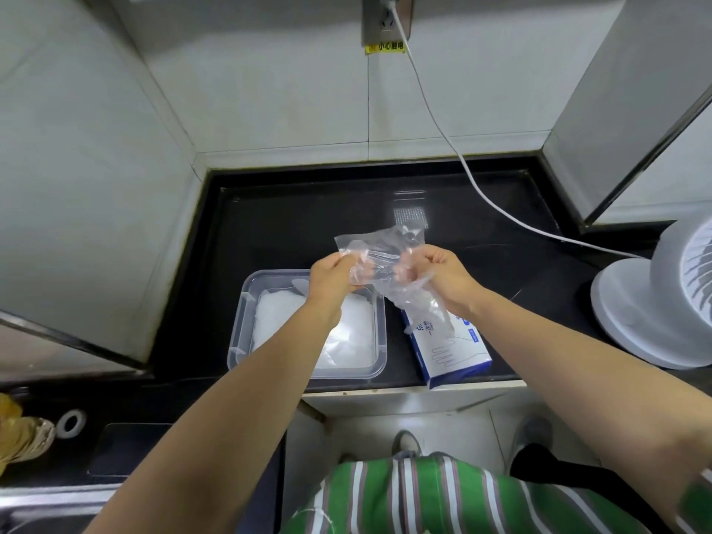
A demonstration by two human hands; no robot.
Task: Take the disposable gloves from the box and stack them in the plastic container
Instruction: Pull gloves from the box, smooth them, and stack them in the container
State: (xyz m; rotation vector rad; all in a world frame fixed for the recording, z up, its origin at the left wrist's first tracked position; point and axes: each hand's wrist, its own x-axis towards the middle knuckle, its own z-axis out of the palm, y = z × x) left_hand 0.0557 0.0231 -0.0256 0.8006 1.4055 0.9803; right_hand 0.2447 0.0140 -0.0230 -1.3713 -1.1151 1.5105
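Observation:
A clear disposable glove [379, 246] is held up above the black counter between both hands. My left hand [333, 277] grips its left side and my right hand [435, 273] grips its right side, with crumpled film hanging down below the right hand. Under my left forearm stands the clear plastic container [240, 325], holding a white pile of stacked gloves [277, 314]. The white and blue glove box [450, 350] lies to the container's right, near the counter's front edge, partly hidden by the hanging film.
A white fan [662, 302] stands at the right, with a white cable [462, 163] running from a wall socket [387, 21] across the black counter [293, 221]. At the lower left are a sink edge [38, 499] and a roll of tape [71, 423].

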